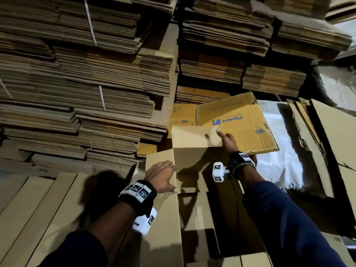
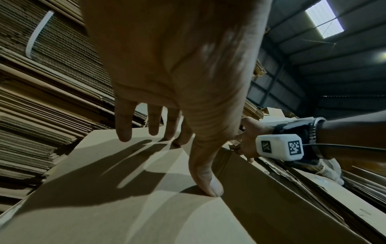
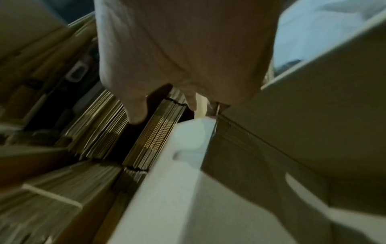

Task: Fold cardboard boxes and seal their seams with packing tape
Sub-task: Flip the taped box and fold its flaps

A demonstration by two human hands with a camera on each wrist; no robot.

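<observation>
Left hand (image 1: 161, 175) lies flat, fingers spread and straight, on the plain cardboard box (image 1: 190, 162) at the 6 o'clock middle of the head view; the wrist view shows its fingertips (image 2: 125, 132) and thumb pressing the box's top panel beside a fold. At 9 to 11 o'clock, tall stacks of flattened cartons (image 1: 77, 74) rise like a wall, some bundled with white straps (image 1: 90, 22). Flat cardboard sheets (image 1: 38, 209) lie at 7 o'clock. At centre, the box's far flap (image 1: 190, 136) stands raised. Right hand (image 1: 228, 141) reaches to that flap's right end, fingers on it; whether they are curled round its edge I cannot tell, as motion blurs them. Behind, at 1 o'clock, a flattened carton (image 1: 240, 122) reads "Flipkart" in blue, upside down. White plastic sheeting (image 1: 279, 160) lies at 3 o'clock, beside more cardboard.
</observation>
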